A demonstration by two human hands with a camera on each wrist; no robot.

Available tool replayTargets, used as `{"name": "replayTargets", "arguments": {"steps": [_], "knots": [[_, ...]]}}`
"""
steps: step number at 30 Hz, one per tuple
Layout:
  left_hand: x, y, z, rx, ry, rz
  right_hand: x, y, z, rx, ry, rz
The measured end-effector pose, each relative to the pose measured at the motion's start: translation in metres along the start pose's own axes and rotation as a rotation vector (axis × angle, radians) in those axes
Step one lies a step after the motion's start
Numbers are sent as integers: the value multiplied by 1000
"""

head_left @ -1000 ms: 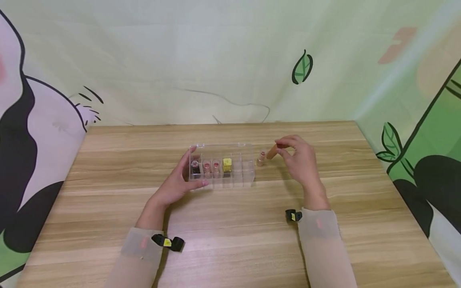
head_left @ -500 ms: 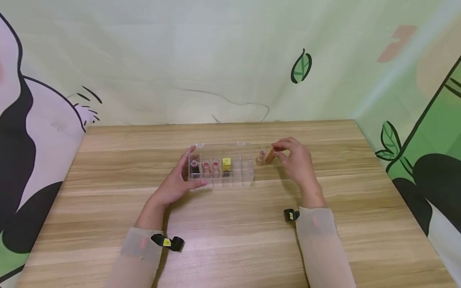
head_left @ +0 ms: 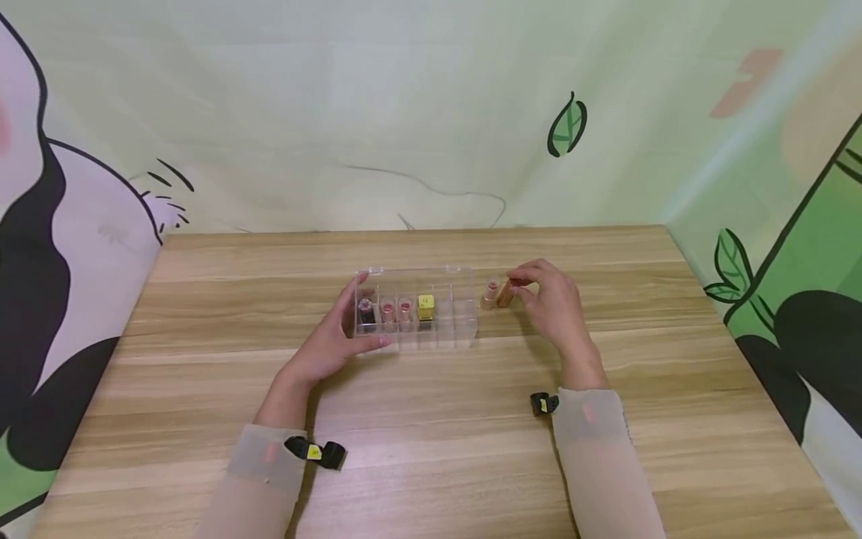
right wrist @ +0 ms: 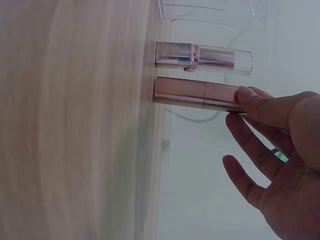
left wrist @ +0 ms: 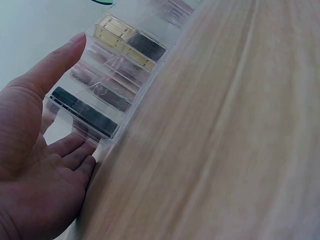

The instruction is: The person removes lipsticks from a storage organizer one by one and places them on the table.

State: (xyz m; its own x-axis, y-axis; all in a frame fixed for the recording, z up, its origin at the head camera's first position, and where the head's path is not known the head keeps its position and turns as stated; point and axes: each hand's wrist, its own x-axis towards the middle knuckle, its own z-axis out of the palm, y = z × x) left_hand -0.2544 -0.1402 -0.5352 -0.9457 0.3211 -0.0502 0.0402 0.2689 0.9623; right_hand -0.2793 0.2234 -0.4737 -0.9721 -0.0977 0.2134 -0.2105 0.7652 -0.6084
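My left hand [head_left: 330, 337] grips the left end of a clear divided box [head_left: 465, 314], thumb along the front and fingers behind. Inside stand a dark lipstick [head_left: 366, 313], two pinkish lipsticks with clear caps, [head_left: 387, 313] and a yellow-topped lipstick [head_left: 426, 307]; the right-hand compartments hold nothing. To the right of the box, my right hand [head_left: 555, 303] pinches the top of a rose-gold lipstick [right wrist: 185, 93] between thumb and fingertips. It stands upright with its base at the tabletop. Close beside it, on the box side, a clear-capped lipstick [right wrist: 202, 57] stands upright.
The wood-grain table [head_left: 431, 449] reaches back to a pale cloth backdrop [head_left: 303, 112] printed with cartoon pandas and leaves. Black wrist cameras sit on both sleeves [head_left: 599, 449].
My right hand has lowered the rose-gold lipstick and moved it slightly left, from tilted to standing beside the clear-capped lipstick. My left hand has stayed on the box.
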Motion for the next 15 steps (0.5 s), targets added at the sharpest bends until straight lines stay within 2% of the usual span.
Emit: {"name": "replayTargets", "arguments": {"steps": [15], "knots": [[0,0,0,-7,-1,0,0,0,3,1,-9,-15]]}}
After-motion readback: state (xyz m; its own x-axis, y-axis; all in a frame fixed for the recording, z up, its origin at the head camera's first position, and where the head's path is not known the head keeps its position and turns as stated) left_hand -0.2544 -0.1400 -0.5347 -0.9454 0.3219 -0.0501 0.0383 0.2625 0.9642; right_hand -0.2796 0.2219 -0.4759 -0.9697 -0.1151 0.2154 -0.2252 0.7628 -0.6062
